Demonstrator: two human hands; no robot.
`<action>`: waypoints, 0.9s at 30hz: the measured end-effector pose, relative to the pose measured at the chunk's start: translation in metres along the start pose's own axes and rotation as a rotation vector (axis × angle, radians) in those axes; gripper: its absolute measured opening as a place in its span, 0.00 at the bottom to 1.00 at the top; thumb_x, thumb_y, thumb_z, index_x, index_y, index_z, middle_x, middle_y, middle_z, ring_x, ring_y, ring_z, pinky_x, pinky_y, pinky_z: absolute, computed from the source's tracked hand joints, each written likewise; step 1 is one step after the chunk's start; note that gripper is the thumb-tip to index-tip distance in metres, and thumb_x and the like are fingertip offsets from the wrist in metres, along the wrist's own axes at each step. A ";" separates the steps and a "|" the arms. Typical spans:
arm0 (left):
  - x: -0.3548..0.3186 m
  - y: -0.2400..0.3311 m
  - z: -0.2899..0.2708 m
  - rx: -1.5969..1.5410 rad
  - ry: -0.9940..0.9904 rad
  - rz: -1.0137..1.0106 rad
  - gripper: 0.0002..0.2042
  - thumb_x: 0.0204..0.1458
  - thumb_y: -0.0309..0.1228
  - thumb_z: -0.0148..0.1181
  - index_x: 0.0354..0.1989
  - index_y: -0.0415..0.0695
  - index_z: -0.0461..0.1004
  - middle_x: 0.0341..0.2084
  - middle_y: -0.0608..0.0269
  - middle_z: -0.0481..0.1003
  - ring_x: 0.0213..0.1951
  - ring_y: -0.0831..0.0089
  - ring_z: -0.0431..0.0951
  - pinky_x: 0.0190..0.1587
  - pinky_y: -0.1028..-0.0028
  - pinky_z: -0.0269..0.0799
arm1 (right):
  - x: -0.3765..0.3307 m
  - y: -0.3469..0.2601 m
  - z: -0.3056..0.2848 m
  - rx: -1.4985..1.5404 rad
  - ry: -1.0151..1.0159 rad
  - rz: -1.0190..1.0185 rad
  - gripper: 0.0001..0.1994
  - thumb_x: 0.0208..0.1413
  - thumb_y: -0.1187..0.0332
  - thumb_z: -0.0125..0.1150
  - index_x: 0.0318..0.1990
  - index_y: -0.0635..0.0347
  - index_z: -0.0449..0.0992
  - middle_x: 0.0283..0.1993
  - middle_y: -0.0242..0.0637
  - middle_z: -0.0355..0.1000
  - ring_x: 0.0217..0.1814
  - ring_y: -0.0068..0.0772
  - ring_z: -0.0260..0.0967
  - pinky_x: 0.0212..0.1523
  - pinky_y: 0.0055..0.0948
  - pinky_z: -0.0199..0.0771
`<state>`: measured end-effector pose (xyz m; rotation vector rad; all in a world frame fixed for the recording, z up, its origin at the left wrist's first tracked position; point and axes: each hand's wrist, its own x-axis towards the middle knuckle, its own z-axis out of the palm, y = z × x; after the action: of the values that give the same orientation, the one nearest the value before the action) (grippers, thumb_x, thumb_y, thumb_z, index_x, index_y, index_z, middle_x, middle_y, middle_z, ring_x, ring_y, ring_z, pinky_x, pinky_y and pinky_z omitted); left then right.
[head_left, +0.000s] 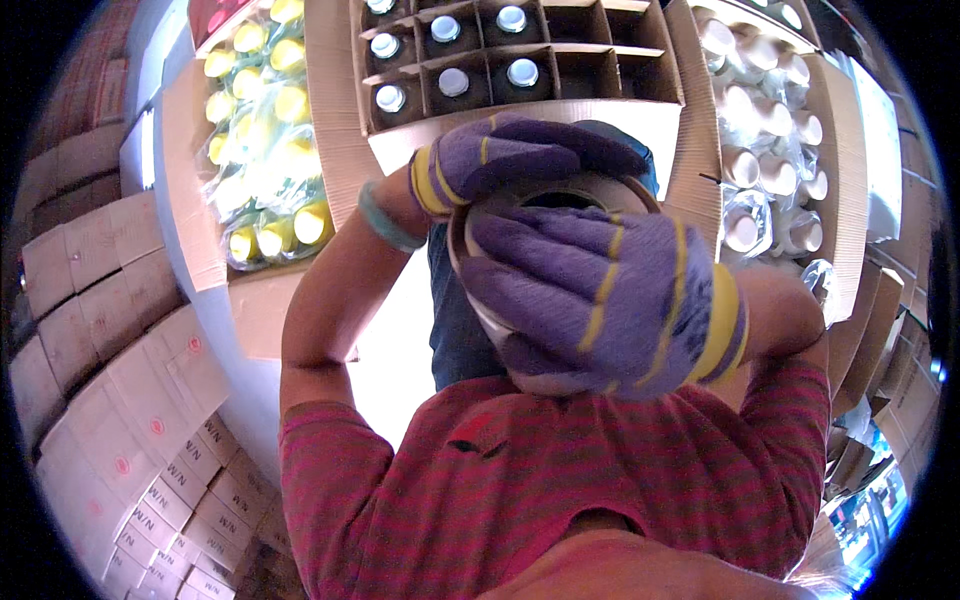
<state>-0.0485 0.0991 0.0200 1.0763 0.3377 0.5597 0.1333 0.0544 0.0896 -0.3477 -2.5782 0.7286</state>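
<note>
Both of my hands wear purple gloves with yellow stripes. Between them, close to my chest, is a thick round roll [622, 192] with a dark hole at its middle, which looks like packing tape. My left hand [510, 152] curves around its far side. My right hand [605, 290] lies over the near side with its fingers pressed together, covering much of the roll. Just beyond the hands stands an open carton [530, 112] with cardboard dividers. Dark bottles with pale caps [453, 82] fill its left and middle compartments.
An open carton [270, 290] on the left holds yellow-capped bottles [275, 238] under clear plastic. Another carton [838, 170] on the right holds white-capped bottles [777, 168], also in plastic. Closed cartons [130, 390] are stacked along the left side. Flattened cardboard [870, 335] leans at the right.
</note>
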 end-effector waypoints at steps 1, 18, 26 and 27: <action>-0.016 -0.003 -0.002 0.169 0.033 0.065 0.21 0.62 0.35 0.46 0.57 0.31 0.66 0.56 0.47 0.69 0.58 0.59 0.69 0.63 0.65 0.61 | -0.004 0.012 -0.005 0.071 -0.020 -0.057 0.25 0.51 0.52 0.58 0.46 0.68 0.75 0.50 0.54 0.73 0.53 0.48 0.73 0.49 0.43 0.76; -0.095 -0.024 0.102 0.715 0.615 0.206 0.18 0.65 0.33 0.40 0.58 0.37 0.65 0.56 0.47 0.68 0.61 0.54 0.66 0.62 0.62 0.62 | -0.083 0.097 0.027 0.126 0.280 0.302 0.22 0.61 0.60 0.44 0.59 0.62 0.67 0.61 0.53 0.65 0.65 0.51 0.60 0.67 0.48 0.53; -0.076 -0.024 0.094 0.688 0.527 0.261 0.19 0.64 0.34 0.41 0.59 0.37 0.63 0.57 0.48 0.67 0.61 0.55 0.65 0.63 0.62 0.61 | -0.076 0.081 0.052 0.724 0.559 0.465 0.20 0.68 0.64 0.38 0.58 0.67 0.68 0.61 0.50 0.66 0.66 0.40 0.59 0.69 0.36 0.51; -0.077 -0.025 0.104 0.690 0.498 0.270 0.19 0.64 0.34 0.41 0.60 0.37 0.62 0.58 0.48 0.67 0.61 0.55 0.65 0.63 0.62 0.61 | -0.078 0.088 0.040 0.604 0.416 0.827 0.23 0.70 0.59 0.33 0.59 0.68 0.66 0.63 0.51 0.63 0.68 0.42 0.56 0.70 0.37 0.49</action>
<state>-0.0505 -0.0302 0.0427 1.6554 0.8717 0.9963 0.1930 0.0831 -0.0153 -1.2258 -1.6563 1.4635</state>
